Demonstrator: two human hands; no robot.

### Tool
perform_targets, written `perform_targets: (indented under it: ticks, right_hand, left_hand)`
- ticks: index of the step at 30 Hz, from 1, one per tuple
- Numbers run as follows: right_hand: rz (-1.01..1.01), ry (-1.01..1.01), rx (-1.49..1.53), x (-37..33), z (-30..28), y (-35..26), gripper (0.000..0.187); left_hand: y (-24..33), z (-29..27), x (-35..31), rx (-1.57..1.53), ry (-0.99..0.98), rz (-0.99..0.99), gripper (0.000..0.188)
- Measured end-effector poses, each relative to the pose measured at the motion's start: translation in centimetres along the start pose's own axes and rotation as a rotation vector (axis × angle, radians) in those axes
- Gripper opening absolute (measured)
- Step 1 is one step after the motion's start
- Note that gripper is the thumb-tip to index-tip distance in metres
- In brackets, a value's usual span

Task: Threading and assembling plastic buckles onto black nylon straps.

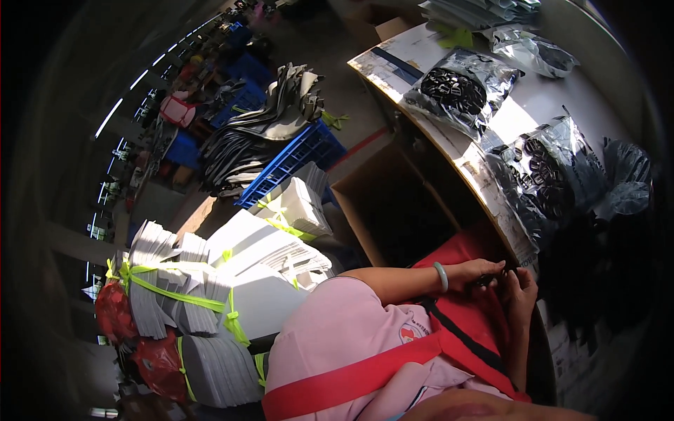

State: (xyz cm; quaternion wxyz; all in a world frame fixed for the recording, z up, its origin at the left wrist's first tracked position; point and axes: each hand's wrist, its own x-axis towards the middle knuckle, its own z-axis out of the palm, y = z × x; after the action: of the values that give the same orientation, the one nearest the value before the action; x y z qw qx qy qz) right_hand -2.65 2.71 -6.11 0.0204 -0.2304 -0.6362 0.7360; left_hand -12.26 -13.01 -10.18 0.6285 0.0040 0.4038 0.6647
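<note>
My left hand (479,273), with a pale green bangle at its wrist, has its fingers closed on a small black piece (486,280). Close beside it, near the table edge, my right hand (521,289) is also pinched at the same dark spot. Shadow and fingers hide the piece's shape. Red fabric (484,309) lies below both hands, and a black strap (469,335) runs across it. On the table (516,126), the nearest things are a clear plastic bag of black buckles (537,172) and a dark black heap (590,274) in shadow.
Another bag of black buckles (456,90) lies farther along the table. An open cardboard box (390,203) stands beside the table. Grey stacks (217,365) tied with yellow-green ribbon fill the left. Behind them a blue crate (295,161) holds dark layered sheets (246,151).
</note>
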Motion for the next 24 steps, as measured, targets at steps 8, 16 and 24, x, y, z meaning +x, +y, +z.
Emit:
perform_targets:
  ticks: [8, 16, 24]
  right_hand:
    - [-0.06, -0.592, -0.145, -3.3, 2.7, 0.1, 0.016]
    - [-0.116, -0.204, 0.064, -1.8, 1.8, 1.3, 0.01]
    - [0.092, 0.042, 0.335, -1.4, -0.2, 1.4, 0.021]
  left_hand:
    - [-0.7, -0.8, 2.1, -0.626, -0.013, 0.054, 0.025]
    - [-1.7, -1.9, 2.5, -0.674, 0.044, 0.0, 0.011]
    - [0.1, 1.7, 0.5, 0.018, 0.074, 0.181, 0.022]
